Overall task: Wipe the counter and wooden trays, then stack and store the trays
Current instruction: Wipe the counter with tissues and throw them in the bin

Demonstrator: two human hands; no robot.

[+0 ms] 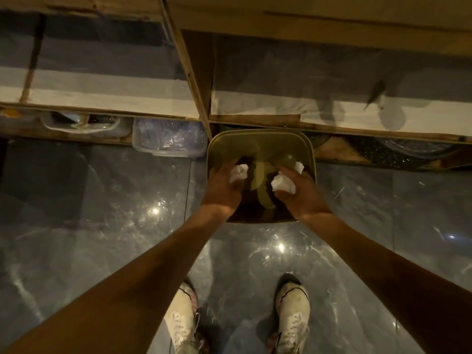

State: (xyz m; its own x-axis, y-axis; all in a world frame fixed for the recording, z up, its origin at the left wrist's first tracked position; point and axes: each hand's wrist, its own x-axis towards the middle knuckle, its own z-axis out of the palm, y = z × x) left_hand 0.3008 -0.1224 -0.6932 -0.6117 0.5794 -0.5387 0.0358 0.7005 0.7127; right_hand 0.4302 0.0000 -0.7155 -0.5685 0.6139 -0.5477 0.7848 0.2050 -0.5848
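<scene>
Over the olive waste bin (260,135) on the floor: two crumpled paper wads. Your left hand (222,186) curls round the left wad (238,172); your right hand (302,194) grips the right wad (282,185). Judged light, soft, crushable; a loose fingertip hold suffices. Wooden trays not in view.

The glossy tiled floor (102,226) bears an olive bin (255,141) (open-topped) and two white shoes (293,310).
</scene>
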